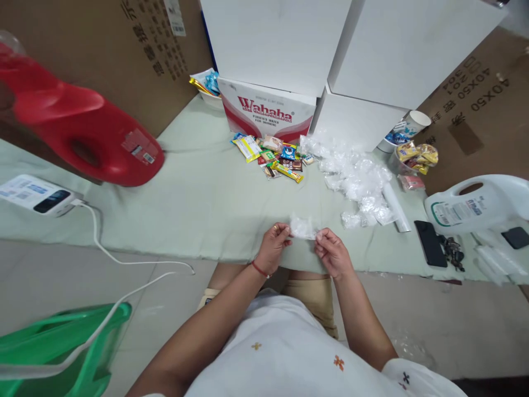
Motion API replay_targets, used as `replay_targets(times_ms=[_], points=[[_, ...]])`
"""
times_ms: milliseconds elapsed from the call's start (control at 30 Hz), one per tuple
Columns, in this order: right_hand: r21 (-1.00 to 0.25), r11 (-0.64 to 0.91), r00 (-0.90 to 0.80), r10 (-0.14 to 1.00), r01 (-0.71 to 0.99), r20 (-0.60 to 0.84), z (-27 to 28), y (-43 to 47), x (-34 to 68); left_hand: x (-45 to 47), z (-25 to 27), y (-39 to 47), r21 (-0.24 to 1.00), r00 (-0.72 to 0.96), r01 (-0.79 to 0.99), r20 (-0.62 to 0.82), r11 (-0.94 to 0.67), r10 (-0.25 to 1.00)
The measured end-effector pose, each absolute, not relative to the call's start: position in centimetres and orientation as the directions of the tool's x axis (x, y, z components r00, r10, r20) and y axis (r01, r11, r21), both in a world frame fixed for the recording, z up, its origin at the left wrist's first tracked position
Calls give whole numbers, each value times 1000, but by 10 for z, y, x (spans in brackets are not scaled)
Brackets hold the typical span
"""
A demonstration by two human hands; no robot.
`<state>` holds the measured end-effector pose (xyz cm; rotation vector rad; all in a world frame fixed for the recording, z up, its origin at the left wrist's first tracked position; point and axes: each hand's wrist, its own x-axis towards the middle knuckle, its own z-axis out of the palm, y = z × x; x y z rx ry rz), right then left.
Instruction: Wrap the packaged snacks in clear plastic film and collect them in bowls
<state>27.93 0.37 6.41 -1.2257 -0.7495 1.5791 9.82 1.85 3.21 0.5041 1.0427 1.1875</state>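
Note:
A small clear plastic bag (303,227) is stretched between my two hands, just above the near edge of the table. My left hand (273,245) pinches its left side, and a red cord circles that wrist. On the other side, my right hand (332,252) grips the bag's right corner between thumb and fingertips. Beyond my hands lies a heap of crumpled clear plastic bags (355,176). To its left is a small pile of wrapped snacks (275,154), against the white and red Wahaha box (268,110). Whether the held bag contains anything, I cannot tell.
A red jug (91,121) lies at left near a white device (39,194) with a cable. At right are a plastic roll (397,209), a snack tub (413,157), a white jug (475,204), a black phone (430,243) and keys (453,252). White boxes (276,44) stand behind.

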Motion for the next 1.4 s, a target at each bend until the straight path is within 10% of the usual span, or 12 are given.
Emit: replay_targets(times_ms=[233,367,500,667,900,1233,1400], points=[[-899,-321,5,941,-298,-338,53,-1,290,84,46,16,715,93,-605,-373,349,923],[-978,-39,228,974,206,9,55,-8,294,89,46,12,815,82,-485,-318,316,945],[-702,271,-57,948,658,313,68,1,296,94,48,9,892,95,-375,-236,254,967],[-800,307,-263,945,515,193,71,23,301,86,51,8,922,103,-332,-177,202,979],[-992,-109,156,983,66,-98,48,24,304,66,46,7,853,44,-463,-250,241,967],[-975,55,-282,959,215,-9,69,16,305,64,60,3,820,270,-486,-186,301,945],[-985,-123,-130,982,125,-139,65,21,286,58,57,6,850,275,-440,-181,291,944]])
